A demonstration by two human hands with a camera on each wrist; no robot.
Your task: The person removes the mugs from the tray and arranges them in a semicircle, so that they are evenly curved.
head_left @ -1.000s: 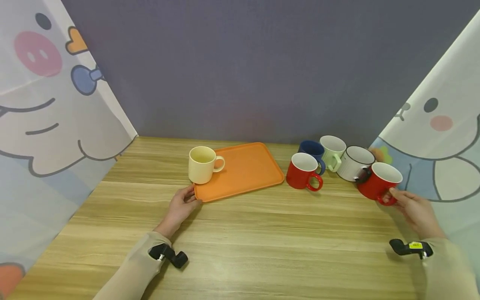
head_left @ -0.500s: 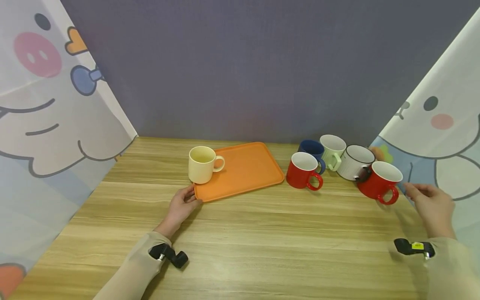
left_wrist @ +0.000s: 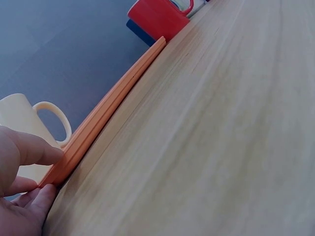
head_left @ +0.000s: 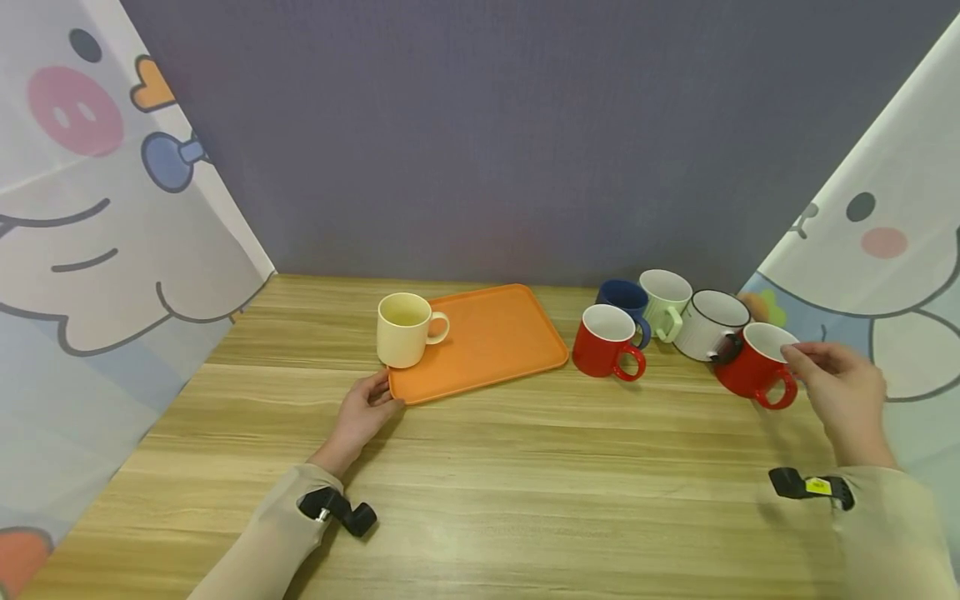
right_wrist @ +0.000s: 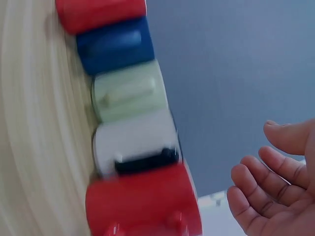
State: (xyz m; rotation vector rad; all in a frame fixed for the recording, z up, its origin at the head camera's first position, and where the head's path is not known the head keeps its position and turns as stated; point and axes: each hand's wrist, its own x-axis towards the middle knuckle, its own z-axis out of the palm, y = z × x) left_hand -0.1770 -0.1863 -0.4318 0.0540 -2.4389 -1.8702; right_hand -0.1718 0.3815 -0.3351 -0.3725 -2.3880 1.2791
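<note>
My left hand (head_left: 362, 417) pinches the near left corner of an orange tray (head_left: 495, 342), as the left wrist view also shows. Partly over that tray's left end stands a pale yellow mug (head_left: 397, 337), handle facing right. Over at the right, my right hand (head_left: 843, 396) is raised beside a red mug (head_left: 741, 371) and overlaps its rim in the head view. In the right wrist view its fingers (right_wrist: 266, 187) are loosely bent and hold nothing, apart from the mug. This red mug's handle points toward me.
Left of that red mug, a white mug (head_left: 696, 335) with a black rim, a pale green mug (head_left: 658, 312) and a dark blue mug (head_left: 613, 293) stand close together. Another red mug (head_left: 595, 354) is in front of the blue one. A grey partition (head_left: 480, 150) backs the wooden table (head_left: 525, 483).
My right hand has let go of the right red mug's handle, drawn off to the right, then come back up toward its rim. The left hand and tray have stayed put.
</note>
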